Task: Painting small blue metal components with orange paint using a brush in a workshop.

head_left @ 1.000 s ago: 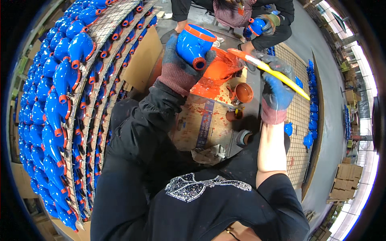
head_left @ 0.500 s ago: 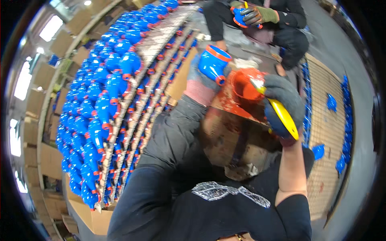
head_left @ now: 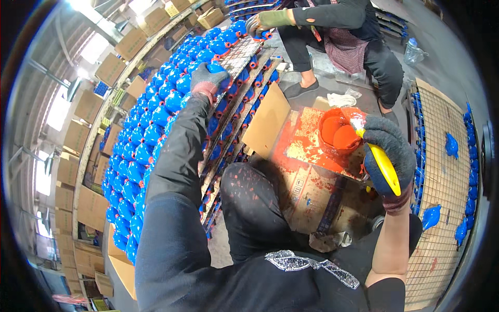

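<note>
Two gloved hands work apart: left hand (head_left: 208,78) grips a blue part (head_left: 215,68) far left; right hand (head_left: 387,161) clamps a yellow-handled brush (head_left: 383,165) beside the orange paint cup (head_left: 337,136).

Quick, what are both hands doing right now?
Left hand: closed on a blue painted part at the wire rack.
Right hand: closed around a yellow-handled brush.

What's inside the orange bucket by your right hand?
The orange bucket holds orange paint, its inner wall coated too. The brush tip held in the right hand reaches over its rim. How deep the paint goes, and whatever lies below its surface, cannot be seen.
</note>
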Action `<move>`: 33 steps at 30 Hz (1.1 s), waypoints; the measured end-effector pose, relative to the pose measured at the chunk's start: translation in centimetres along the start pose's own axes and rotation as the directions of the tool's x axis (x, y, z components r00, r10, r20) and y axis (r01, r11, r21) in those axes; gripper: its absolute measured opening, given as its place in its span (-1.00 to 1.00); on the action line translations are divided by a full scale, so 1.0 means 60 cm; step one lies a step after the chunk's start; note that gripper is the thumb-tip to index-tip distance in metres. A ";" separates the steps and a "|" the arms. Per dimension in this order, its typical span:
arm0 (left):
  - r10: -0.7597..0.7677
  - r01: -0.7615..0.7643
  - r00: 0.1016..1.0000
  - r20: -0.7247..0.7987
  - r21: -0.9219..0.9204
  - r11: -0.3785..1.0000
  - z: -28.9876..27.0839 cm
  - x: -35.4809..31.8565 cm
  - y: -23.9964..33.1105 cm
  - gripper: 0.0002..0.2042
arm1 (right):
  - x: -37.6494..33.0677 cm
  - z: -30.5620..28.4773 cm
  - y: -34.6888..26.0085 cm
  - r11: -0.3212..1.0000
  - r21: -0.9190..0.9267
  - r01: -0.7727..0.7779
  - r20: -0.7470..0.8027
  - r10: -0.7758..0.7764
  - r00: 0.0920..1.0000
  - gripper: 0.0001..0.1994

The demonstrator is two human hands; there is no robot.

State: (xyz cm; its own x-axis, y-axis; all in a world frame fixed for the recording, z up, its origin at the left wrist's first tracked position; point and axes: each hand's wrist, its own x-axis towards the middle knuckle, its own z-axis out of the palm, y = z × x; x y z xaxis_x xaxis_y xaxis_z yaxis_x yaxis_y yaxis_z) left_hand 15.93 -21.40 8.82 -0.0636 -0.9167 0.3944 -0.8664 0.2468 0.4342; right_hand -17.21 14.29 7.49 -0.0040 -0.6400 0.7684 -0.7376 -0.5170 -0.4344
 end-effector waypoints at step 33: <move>0.488 0.245 0.759 0.432 -0.883 0.400 0.134 -0.299 0.274 -0.80 | -0.031 -0.048 0.021 0.918 -0.392 -0.059 -0.053 0.041 0.998 -0.79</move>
State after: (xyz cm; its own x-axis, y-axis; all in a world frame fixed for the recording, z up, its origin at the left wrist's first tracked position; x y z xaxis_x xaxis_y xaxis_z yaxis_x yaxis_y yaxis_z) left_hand -1.17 -3.40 2.40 -0.6846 -0.7108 0.1614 0.0751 0.1515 0.9856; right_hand -20.08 16.43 6.86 -0.0701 -0.6296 0.7737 -0.9415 -0.2145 -0.2598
